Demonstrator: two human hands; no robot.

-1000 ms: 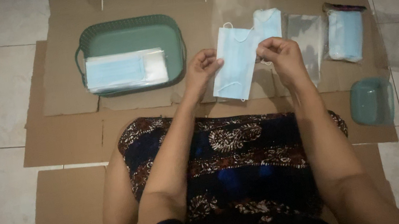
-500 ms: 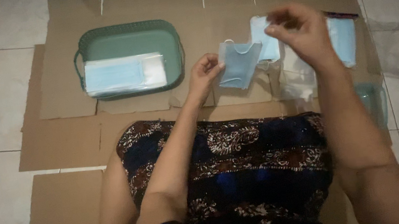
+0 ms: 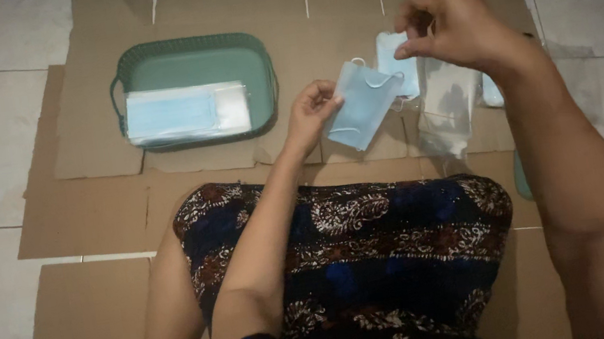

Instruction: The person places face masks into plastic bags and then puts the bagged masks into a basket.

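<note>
Left hand [image 3: 312, 109]: fingers curled, thumb and forefinger pinching the left edge of a light blue face mask [image 3: 360, 106], held up above the cardboard
Right hand [image 3: 455, 26]: raised higher, thumb and fingertips pressed together as if on something thin; whether that is an ear loop or the mouth of the clear bag I cannot tell
Face mask: hangs just right of the left fingertips and below-left of the right fingers, tilted, apparently folded, one white ear loop showing near its top edge
How it will handle: by its look very light, soft and floppy; it should droop from any single pinch and flutter with a quick move, not slippery and not fragile, though the loops could likely snag or stretch
Where to take hold: a short side edge between thumb and forefinger looks best, as the left hand has it; a second pinch on the opposite edge would keep it flat
Clear bag [image 3: 448, 113]: thin plastic sleeve hanging just under the right wrist, limp and crinkled
More masks [image 3: 394, 66]: a small blue pile on the cardboard behind the held one, below the right fingers
Green basket [image 3: 255, 62]: well left of the left fingers, holding a packed stack of masks [image 3: 184, 114]
Cardboard [image 3: 89, 223]: flattened sheets on the tiled floor
Lap: patterned dark cloth [image 3: 378, 261]
</note>
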